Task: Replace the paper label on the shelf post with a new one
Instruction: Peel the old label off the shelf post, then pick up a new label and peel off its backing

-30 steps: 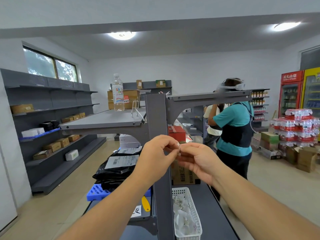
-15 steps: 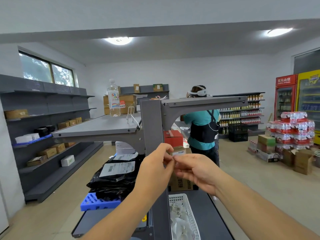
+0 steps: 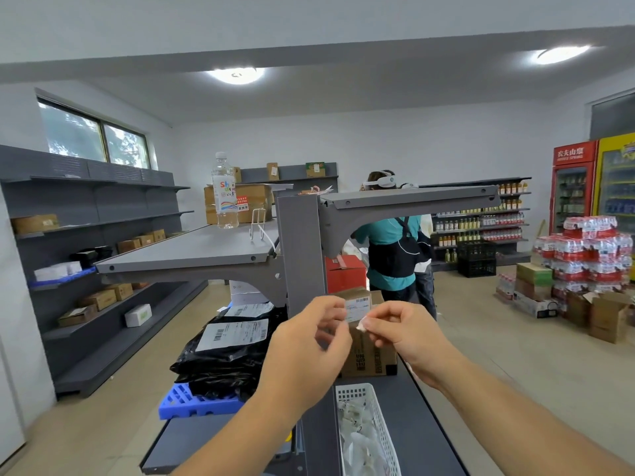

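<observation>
- Both hands are raised in front of the grey shelf post [image 3: 300, 255], just below where the shelf brackets meet it.
- The right hand [image 3: 400, 333] pinches a small white scrap of paper [image 3: 361, 325] between thumb and forefinger; this looks like the paper label, or a piece of it, though it is too small to read.
- The left hand [image 3: 309, 352] is loosely curled with its fingertips near the right hand's, blurred, so I cannot tell whether it grips anything.
- The two hands are slightly apart, and the scrap sits between them, off the post and to its right.
- The visible face of the post above the hands is bare; the part behind the left hand is hidden, so whether any label remains stuck there cannot be told.
- Judging by this, the task is somewhere in the middle: a label is in hand, not fixed to the post.
- A white basket [image 3: 371, 427] of small white items sits on the lower shelf below; it may be the supply or the discard.
- Still to do, likely: press a new label flat onto the post.
</observation>
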The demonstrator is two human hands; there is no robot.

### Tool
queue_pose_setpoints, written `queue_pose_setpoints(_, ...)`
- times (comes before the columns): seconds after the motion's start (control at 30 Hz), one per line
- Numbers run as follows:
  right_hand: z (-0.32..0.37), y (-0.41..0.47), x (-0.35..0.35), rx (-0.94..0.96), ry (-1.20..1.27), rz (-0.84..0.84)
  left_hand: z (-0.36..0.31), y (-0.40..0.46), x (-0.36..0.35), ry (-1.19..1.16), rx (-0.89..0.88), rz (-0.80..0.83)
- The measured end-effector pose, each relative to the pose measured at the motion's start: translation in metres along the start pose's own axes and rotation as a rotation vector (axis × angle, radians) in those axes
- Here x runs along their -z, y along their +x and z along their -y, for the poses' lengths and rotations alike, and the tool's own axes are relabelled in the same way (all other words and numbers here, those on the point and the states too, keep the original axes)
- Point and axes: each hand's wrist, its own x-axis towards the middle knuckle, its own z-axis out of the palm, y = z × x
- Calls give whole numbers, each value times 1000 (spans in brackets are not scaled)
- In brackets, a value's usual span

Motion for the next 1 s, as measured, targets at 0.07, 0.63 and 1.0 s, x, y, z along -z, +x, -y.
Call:
queue_pose_setpoints(0.07, -11, 6, 2, -22, -108, -55, 3, 1, 4, -11, 23, -52)
queue_pose_setpoints(0.63, -131, 34, -19, -125, -746, -45, 54, -26, 42, 149, 136, -217)
queue_pose_setpoints(1.0, -155, 40, -41, -193, -885, 75, 89, -48, 65, 214, 265, -192)
